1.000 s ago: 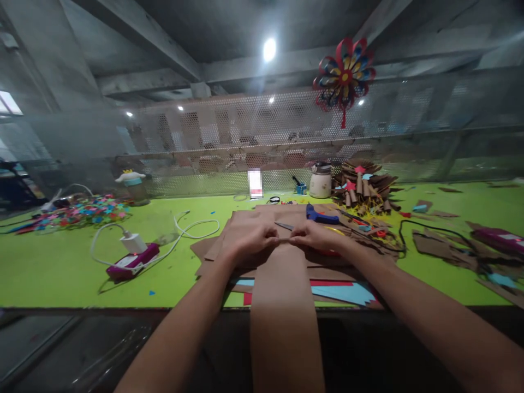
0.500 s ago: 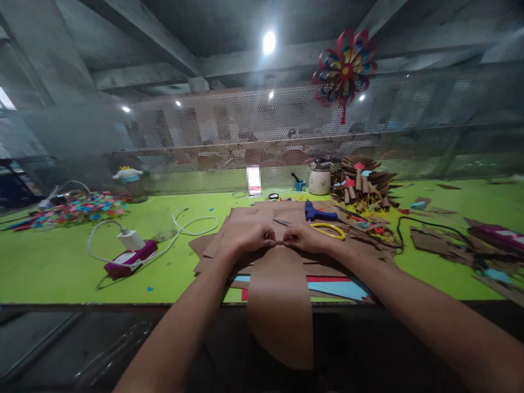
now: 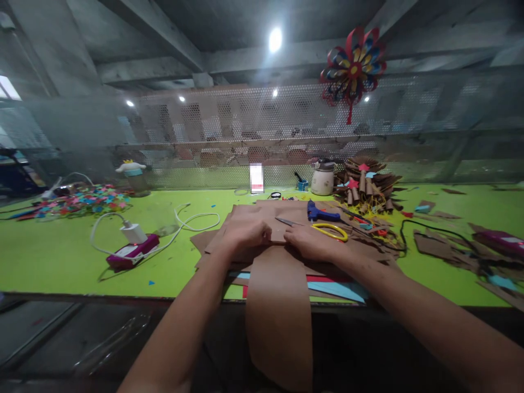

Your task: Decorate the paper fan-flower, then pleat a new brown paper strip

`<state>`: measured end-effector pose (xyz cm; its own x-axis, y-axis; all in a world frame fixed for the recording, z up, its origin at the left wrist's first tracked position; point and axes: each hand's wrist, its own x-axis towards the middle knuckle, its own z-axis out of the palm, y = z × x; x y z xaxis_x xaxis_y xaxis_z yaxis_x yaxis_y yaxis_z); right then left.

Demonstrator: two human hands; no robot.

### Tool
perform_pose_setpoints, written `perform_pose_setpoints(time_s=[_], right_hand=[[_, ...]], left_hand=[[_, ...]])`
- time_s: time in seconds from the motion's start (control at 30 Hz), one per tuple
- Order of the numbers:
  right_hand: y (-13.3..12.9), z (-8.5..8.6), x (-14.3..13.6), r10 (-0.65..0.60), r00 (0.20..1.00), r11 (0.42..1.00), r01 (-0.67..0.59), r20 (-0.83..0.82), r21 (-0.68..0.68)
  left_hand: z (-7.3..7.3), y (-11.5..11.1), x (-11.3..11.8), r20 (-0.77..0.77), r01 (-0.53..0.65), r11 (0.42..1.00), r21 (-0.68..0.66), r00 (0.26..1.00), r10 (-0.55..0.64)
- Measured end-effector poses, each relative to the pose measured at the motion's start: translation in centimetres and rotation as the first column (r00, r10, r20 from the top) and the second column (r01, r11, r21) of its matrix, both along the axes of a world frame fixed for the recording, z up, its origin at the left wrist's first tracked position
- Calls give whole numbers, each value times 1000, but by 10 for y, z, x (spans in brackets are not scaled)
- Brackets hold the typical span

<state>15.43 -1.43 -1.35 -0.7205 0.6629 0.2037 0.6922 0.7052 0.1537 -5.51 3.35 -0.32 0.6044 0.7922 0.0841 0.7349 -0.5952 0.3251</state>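
Standing nearby, taking the hands as the clock's centre and twelve as the mesh side, I saw the long brown paper strip run from between them down to six o'clock, past the lime-green tabletop's edge and into the dark below. The left hand had its fingers curled at the strip's far end; the right hand lay lower, fingertips bent in at the opposite corner. Whether either pinched the paper, I couldn't tell.

Beneath them spread a stack of flat brown paper sheets, with light-blue paper pieces poking out at five. Closest in the way were the yellow-handled metal scissors, partly behind the right hand, their blades slanting towards the gap between the hands. Just beyond, at one o'clock, lay a blue plastic glue gun.

Farther out at one stood a cream jar with a dark lid, and beside it a bristling heap of brown paper rolls topped with stars. A black cord looped at three. At nine sat a purple power strip bearing a white charger; at ten, a scatter of multicoloured paper stars. A grey perforated screen closed off twelve.
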Motion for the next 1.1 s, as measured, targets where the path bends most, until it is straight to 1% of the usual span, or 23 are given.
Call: perform_pose_setpoints(time_s=[0.07,0.1,0.17,0.27,0.37,0.47,0.53,0.57,0.7,0.73,0.87,0.93,1.0,1.07,1.1], right_hand=[[-3,0,-1,5,1000,1000,-5,16,20],[-4,0,-2,2,1000,1000,-3,23,31],[-5,-1,-3,-7,999,999,5,32,52],[-10,-3,-6,-5,999,997,1,52,82],[-17,-4,-9,29,996,990,-40,88,133],[-25,-4,-11,55,993,982,-73,105,177],[-27,-4,-12,63,993,981,-80,101,176],[-27,-3,-12,60,993,982,-76,99,171],[-21,-2,-12,29,997,987,-40,76,153],[-19,-2,-12,15,998,988,-24,57,155],[-13,0,-13,-53,998,976,57,-22,211],[-14,2,-13,-53,997,969,66,-60,238],[-15,4,-14,-32,994,964,59,-106,258],[-17,7,-14,-9,986,961,54,-167,270],[-17,8,-13,4,976,962,55,-217,266]], left_hand=[[8,-9,2,-141,0,993,121,990,18],[12,-13,4,-205,19,988,156,979,14],[17,-19,6,-271,46,984,171,963,2],[20,-24,6,-300,49,985,164,954,3],[20,-28,7,-334,78,980,182,942,-13],[20,-32,8,-348,81,975,205,937,-5],[20,-33,9,-317,74,978,196,948,-8],[20,-33,9,-291,75,983,170,956,-22],[19,-21,6,-145,64,998,-6,987,-64],[19,-16,4,-104,65,997,-31,992,-68],[16,-5,2,38,67,996,-51,997,-65],[15,-5,2,132,121,982,-144,986,-102],[15,-8,4,239,220,943,-251,958,-160],[16,-11,4,319,293,908,-299,928,-194],[17,-12,4,343,300,903,-307,920,-189]])
